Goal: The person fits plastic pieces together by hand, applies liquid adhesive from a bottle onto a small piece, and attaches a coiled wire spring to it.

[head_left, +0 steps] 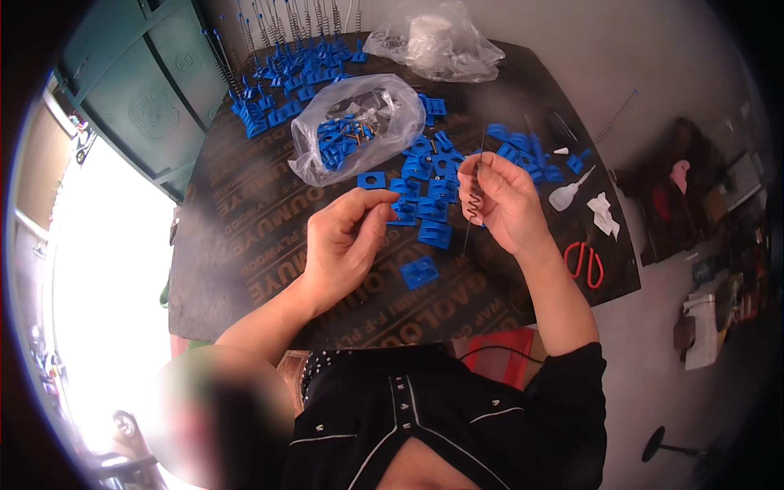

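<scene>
Fingers (478, 173) of right hand (500, 204) pinched on upright coiled wire spring (475, 192), long axis near vertical.

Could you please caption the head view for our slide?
Right hand holds a wire spring over blue plastic clips.

A dark plywood board (245, 245) is serving as the tabletop over a pale grey floor (653, 49). Bright daylight is pouring in at nine o'clock, beside a green metal door (139, 90) at ten o'clock.
</scene>
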Demonstrator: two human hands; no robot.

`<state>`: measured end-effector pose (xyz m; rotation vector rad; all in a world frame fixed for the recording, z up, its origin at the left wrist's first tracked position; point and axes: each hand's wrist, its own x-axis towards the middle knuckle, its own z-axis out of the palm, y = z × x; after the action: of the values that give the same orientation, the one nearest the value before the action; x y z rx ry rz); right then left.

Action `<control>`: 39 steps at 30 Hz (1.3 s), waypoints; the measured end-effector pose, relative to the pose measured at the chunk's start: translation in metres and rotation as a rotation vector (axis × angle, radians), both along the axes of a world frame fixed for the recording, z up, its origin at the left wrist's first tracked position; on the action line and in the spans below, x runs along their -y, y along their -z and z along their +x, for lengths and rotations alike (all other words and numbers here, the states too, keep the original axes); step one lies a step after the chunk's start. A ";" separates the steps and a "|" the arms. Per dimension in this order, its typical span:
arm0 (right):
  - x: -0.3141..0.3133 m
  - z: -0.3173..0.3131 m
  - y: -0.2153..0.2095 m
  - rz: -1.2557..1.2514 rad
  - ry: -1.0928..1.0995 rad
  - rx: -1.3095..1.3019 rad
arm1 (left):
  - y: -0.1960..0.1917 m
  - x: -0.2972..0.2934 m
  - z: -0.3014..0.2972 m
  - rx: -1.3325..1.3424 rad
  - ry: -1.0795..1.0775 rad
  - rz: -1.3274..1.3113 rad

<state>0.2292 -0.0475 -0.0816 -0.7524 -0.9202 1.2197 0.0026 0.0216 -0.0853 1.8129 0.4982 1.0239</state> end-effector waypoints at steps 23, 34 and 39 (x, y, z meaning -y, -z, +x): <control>0.000 0.025 -0.018 0.204 0.182 -0.008 | -0.022 -0.032 -0.091 -0.295 -0.338 0.122; 0.000 0.024 -0.014 0.177 0.405 0.116 | 0.004 -0.024 -0.074 -0.560 -0.028 0.256; 0.003 0.025 -0.017 0.140 0.505 0.150 | 0.010 -0.025 -0.071 -0.529 -0.049 0.267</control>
<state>0.2544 -0.0503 -0.0644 -0.9044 -0.8583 0.6565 -0.0680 0.0462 -0.0958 2.3334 0.7519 0.6546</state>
